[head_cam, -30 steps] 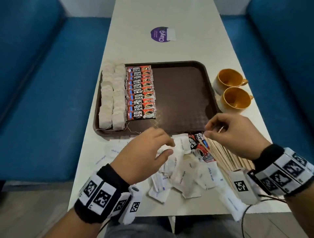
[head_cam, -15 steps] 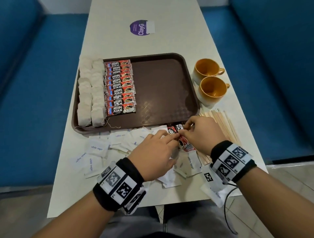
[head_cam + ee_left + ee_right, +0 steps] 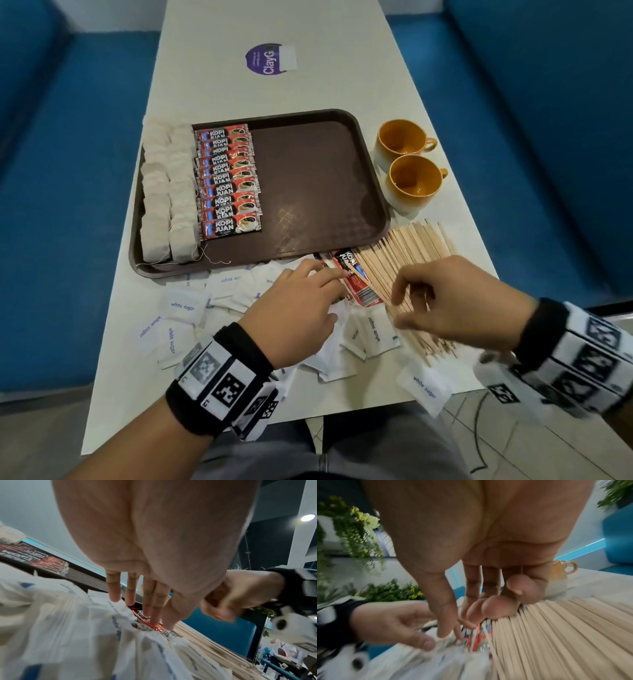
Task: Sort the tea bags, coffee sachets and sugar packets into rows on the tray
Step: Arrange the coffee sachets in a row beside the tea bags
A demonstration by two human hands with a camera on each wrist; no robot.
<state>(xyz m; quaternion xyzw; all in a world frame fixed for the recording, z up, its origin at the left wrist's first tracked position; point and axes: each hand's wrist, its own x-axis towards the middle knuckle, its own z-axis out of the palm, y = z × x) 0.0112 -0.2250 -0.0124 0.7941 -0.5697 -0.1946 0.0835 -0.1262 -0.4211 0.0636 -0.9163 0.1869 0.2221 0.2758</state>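
Since half a second ago the right hand [image 3: 455, 305] has pulled back from the loose coffee sachets [image 3: 356, 281] and now hangs over the wooden stir sticks [image 3: 411, 260], fingers loosely curled, holding nothing that shows. Left hand [image 3: 294, 308] has stayed on the pile just near of the tray [image 3: 373, 178]; its straight fingers [image 3: 154, 609] press down on the red sachet edge. No pinch visible in the left wrist view. Judgement: the sachets are being fished out from among the sugar, and none has been lifted yet.

Tray contents:
- Two columns of tea bags [image 3: 168, 192] along the tray's left edge, strings trailing toward its near rim.
- One overlapping row of Kopi Juan sachets [image 3: 227, 181] just right of the tea bags.
- Right half of the tray bare; no sugar on it.

Off the tray:
- White sugar packets [image 3: 185, 306] scattered on the tabletop [image 3: 308, 34] along the tray's near side, some at the tabletop's near edge.
- Two orange cups [image 3: 407, 164] just right of the tray, both apparently empty.

Task looks past halfway: last coffee sachets, then the whole sugar row.
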